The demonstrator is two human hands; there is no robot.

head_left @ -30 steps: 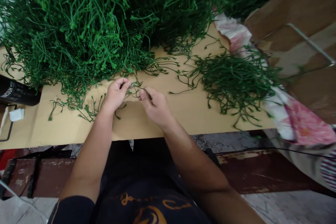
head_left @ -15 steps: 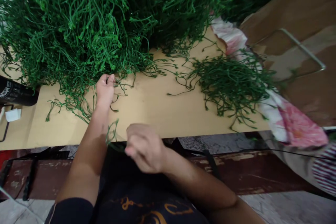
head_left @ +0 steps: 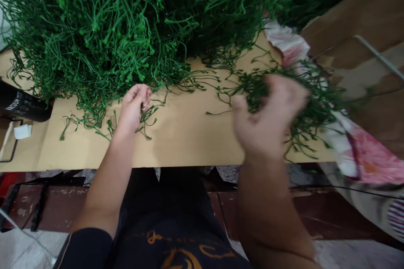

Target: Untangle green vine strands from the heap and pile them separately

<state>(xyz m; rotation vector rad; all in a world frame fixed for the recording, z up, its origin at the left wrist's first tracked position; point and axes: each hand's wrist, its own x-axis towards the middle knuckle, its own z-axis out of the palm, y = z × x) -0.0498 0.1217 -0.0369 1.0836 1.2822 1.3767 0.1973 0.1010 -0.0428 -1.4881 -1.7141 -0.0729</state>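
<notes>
My left hand (head_left: 136, 103) is closed at the front edge of a large heap of green plastic stems (head_left: 104, 29). A few thin stems with small budded tips stick out below its fingers. Over a smaller pile of the same green stems (head_left: 303, 122) on the right is my right hand (head_left: 268, 113), blurred by motion. Its thumb stands well apart from the fingers, and I see nothing held between them. The hand hides part of that pile.
Both heaps rest on a tan tabletop (head_left: 183, 134). A black bottle (head_left: 25, 103) lies at the left with a white paper scrap (head_left: 22, 131) nearby. Pink-and-white floral cloth (head_left: 375, 147) and a brown cardboard piece (head_left: 356, 21) with a metal wire handle are at the right.
My right hand has moved from near my body, where green stems hung beside it, out to the right-hand pile and has opened. My left hand stays by the large heap, turned slightly.
</notes>
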